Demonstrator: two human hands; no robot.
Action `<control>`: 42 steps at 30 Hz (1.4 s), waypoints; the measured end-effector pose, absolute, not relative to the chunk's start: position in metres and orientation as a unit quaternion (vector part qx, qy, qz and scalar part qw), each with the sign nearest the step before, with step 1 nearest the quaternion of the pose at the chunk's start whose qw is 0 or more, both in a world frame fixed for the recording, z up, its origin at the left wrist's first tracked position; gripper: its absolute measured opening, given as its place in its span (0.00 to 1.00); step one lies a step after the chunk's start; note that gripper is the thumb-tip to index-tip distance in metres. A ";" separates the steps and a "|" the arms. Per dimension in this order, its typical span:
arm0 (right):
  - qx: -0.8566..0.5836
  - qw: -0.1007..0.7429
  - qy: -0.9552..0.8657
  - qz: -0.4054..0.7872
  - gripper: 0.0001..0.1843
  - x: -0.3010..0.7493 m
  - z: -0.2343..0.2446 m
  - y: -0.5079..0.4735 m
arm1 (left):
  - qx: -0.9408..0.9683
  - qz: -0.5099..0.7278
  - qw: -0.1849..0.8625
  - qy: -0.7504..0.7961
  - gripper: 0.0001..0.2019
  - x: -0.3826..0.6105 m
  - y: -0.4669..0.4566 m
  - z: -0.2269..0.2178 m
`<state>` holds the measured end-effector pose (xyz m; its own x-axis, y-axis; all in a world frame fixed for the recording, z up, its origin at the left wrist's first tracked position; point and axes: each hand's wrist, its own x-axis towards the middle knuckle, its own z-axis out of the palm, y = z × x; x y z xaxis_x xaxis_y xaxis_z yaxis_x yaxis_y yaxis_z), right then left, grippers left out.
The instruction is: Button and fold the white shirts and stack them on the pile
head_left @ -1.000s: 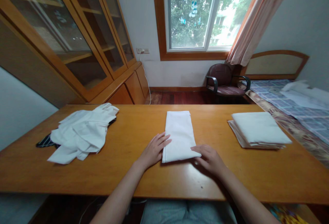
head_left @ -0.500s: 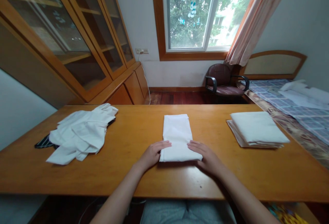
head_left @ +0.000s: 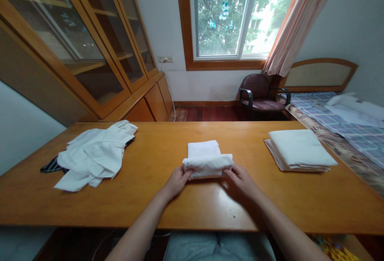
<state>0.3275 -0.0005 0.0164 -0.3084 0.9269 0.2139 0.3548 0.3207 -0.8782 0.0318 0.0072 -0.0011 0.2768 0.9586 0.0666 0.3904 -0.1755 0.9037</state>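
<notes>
A white folded cloth (head_left: pixel 207 166) lies in front of me on the wooden table (head_left: pixel 156 149), its near part turned up and over toward its far part. My left hand (head_left: pixel 177 180) grips the left end of that fold, thumb on the near side. At the right end, my right hand (head_left: pixel 241 178) pinches the fold in the same way. The fingers behind the cloth are partly hidden. Off to the left is a crumpled heap of white cloth (head_left: pixel 93 153) with a dark striped piece under it. A flat stack of folded white cloth (head_left: pixel 301 149) rests to the right.
Behind the table stand a glass-fronted cabinet (head_left: pixel 120 45) on the left and a brown armchair (head_left: pixel 261 93) near the window. A bed (head_left: pixel 345 109) with a checked cover adjoins the table's right side. The table's front edge (head_left: pixel 210 230) runs just before my lap.
Both hands have gone from lying flat on the cloth to gripping its near end. That end has been lifted and folded away from me, so the cloth is now shorter.
</notes>
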 end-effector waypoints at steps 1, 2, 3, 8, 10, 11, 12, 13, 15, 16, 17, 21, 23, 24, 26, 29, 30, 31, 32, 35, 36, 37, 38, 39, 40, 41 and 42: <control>-0.453 0.380 -0.708 0.385 0.16 0.325 0.015 0.002 | 0.670 0.351 0.421 0.501 0.21 0.034 0.009 -0.002; -0.461 0.378 -0.700 0.393 0.17 0.323 0.013 0.005 | 0.655 0.358 0.429 0.509 0.22 0.036 0.010 -0.002; -0.472 0.377 -0.692 0.397 0.18 0.321 0.011 0.008 | 0.641 0.363 0.436 0.517 0.23 0.038 0.012 -0.002; -0.524 0.359 -0.660 0.402 0.20 0.319 -0.003 0.015 | 0.578 0.382 0.510 0.509 0.26 0.043 0.016 -0.002; -0.529 0.345 -0.656 0.413 0.20 0.321 -0.006 0.015 | 0.562 0.391 0.533 0.497 0.27 0.043 0.017 -0.004; -0.530 0.341 -0.655 0.418 0.20 0.323 -0.008 0.015 | 0.557 0.394 0.538 0.495 0.27 0.042 0.017 -0.005; -0.531 0.339 -0.653 0.420 0.20 0.324 -0.009 0.014 | 0.554 0.396 0.539 0.495 0.26 0.042 0.018 -0.005; -0.532 0.340 -0.651 0.421 0.20 0.325 -0.009 0.014 | 0.553 0.397 0.538 0.497 0.26 0.042 0.018 -0.006; -0.535 0.348 -0.647 0.417 0.20 0.325 -0.009 0.013 | 0.557 0.399 0.529 0.501 0.25 0.042 0.017 -0.004; -0.536 0.355 -0.644 0.414 0.20 0.325 -0.008 0.012 | 0.561 0.400 0.522 0.502 0.24 0.043 0.016 -0.003; -0.536 0.364 -0.641 0.411 0.20 0.324 -0.006 0.012 | 0.566 0.403 0.515 0.503 0.23 0.043 0.015 -0.001; -0.531 0.399 -0.633 0.397 0.20 0.320 0.002 0.012 | 0.573 0.410 0.498 0.506 0.21 0.045 0.011 0.007; -0.531 0.412 -0.632 0.386 0.20 0.318 0.006 0.015 | 0.572 0.412 0.494 0.509 0.21 0.046 0.012 0.010; -0.533 0.417 -0.630 0.381 0.20 0.316 0.007 0.017 | 0.570 0.412 0.493 0.513 0.22 0.046 0.013 0.011; -0.538 0.420 -0.627 0.376 0.21 0.313 0.008 0.023 | 0.557 0.414 0.493 0.525 0.23 0.048 0.017 0.009; -0.550 0.413 -0.621 0.375 0.21 0.309 0.005 0.031 | 0.514 0.423 0.529 0.527 0.27 0.051 0.022 0.004; -0.556 0.408 -0.621 0.372 0.21 0.307 0.003 0.034 | 0.498 0.428 0.548 0.519 0.29 0.052 0.023 0.002; -0.561 0.403 -0.623 0.368 0.21 0.306 0.000 0.036 | 0.484 0.432 0.565 0.510 0.31 0.053 0.024 -0.001; -0.566 0.398 -0.625 0.362 0.20 0.305 -0.003 0.039 | 0.473 0.435 0.579 0.502 0.34 0.053 0.024 -0.003; -0.584 0.378 -0.631 0.343 0.16 0.302 -0.012 0.045 | 0.461 0.440 0.583 0.504 0.41 0.053 0.026 -0.010; -0.593 0.368 -0.631 0.338 0.15 0.301 -0.015 0.047 | 0.461 0.439 0.580 0.508 0.41 0.053 0.027 -0.013; -0.604 0.359 -0.629 0.332 0.14 0.300 -0.017 0.048 | 0.463 0.439 0.575 0.512 0.41 0.052 0.028 -0.016; -0.614 0.350 -0.626 0.328 0.12 0.300 -0.019 0.050 | 0.464 0.437 0.570 0.518 0.41 0.052 0.030 -0.019; -0.623 0.344 -0.623 0.325 0.11 0.300 -0.021 0.051 | 0.466 0.434 0.565 0.525 0.41 0.052 0.032 -0.021; -0.628 0.343 -0.619 0.324 0.10 0.300 -0.023 0.052 | 0.469 0.429 0.557 0.534 0.42 0.051 0.033 -0.024; -0.630 0.345 -0.615 0.325 0.10 0.301 -0.024 0.052 | 0.475 0.426 0.547 0.542 0.42 0.051 0.035 -0.026; -0.629 0.348 -0.612 0.330 0.11 0.302 -0.025 0.051 | 0.483 0.425 0.534 0.548 0.43 0.051 0.037 -0.028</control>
<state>0.3020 0.0512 -0.0248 0.0343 0.9993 0.0110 0.5395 -0.0093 -0.8419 0.0510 0.0366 -0.0282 0.0381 0.9838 -0.1753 0.0760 0.1721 0.9821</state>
